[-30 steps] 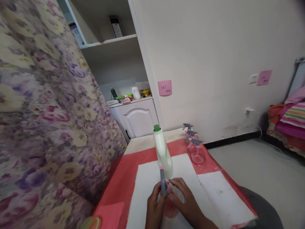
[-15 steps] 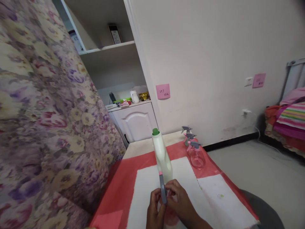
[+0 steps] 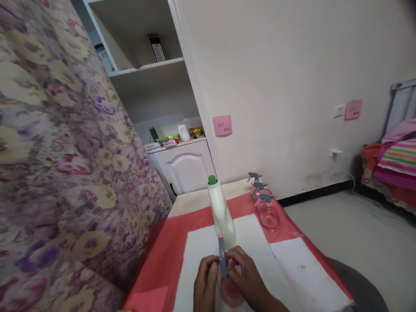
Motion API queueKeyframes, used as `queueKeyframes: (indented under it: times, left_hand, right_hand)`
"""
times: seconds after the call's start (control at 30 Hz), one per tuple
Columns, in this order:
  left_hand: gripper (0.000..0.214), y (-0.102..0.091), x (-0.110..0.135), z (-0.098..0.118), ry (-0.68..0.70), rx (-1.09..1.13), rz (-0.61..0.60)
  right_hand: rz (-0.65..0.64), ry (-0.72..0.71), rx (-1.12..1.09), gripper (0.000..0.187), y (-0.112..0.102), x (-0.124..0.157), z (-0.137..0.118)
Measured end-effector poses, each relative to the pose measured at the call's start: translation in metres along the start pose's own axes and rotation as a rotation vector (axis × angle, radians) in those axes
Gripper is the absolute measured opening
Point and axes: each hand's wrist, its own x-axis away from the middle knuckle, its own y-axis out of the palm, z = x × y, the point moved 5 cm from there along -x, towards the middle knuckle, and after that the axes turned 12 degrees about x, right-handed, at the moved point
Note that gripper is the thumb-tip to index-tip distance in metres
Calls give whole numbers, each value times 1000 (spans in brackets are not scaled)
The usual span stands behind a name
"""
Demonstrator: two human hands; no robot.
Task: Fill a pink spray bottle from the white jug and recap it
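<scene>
My left hand (image 3: 204,281) and my right hand (image 3: 245,277) both close round a small pink spray bottle (image 3: 231,291) at the near edge of the table. Its grey spray head (image 3: 222,256) with a pink tip stands up between my fingers. The bottle rests on a white cloth (image 3: 260,251). Just beyond it stands a tall white bottle with a green cap (image 3: 221,212). At the far right corner of the table stand three more pink spray bottles (image 3: 264,208) with grey heads, in a row.
The table carries a red cover (image 3: 169,247). A flowered curtain (image 3: 65,164) hangs close on the left. Behind are a white cabinet (image 3: 185,164) with small items on top, shelves, a wall with pink notes (image 3: 222,125), and striped bedding (image 3: 396,164) at right.
My right hand came in from an open pose and closed on the bottle's neck. My left hand shifted slightly lower on the spray bottle. The camera view moved a little.
</scene>
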Motion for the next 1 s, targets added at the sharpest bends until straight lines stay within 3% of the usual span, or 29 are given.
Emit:
queueKeyframes:
  times: [0.1,0.27,0.57,0.77,1.0]
  left_hand:
    - [38,7,-12,5,-33,-66,-22]
    - [46,12,-25,-13,-138,-11,-70]
    - [42,6,-22,-26,-60,-9,-22]
    - [38,8,-23,-16,-9,-70,-32]
    - [35,11,-22,-4,0,-85,-45]
  right_hand:
    - [1,-2,-12,23,0,-1,0]
    - [17,36,-10,23,0,-2,1]
    - [23,52,7,21,0,-4,4]
    - [5,37,50,6,3,-5,4]
    - [-72,-8,66,5,-1,-9,2]
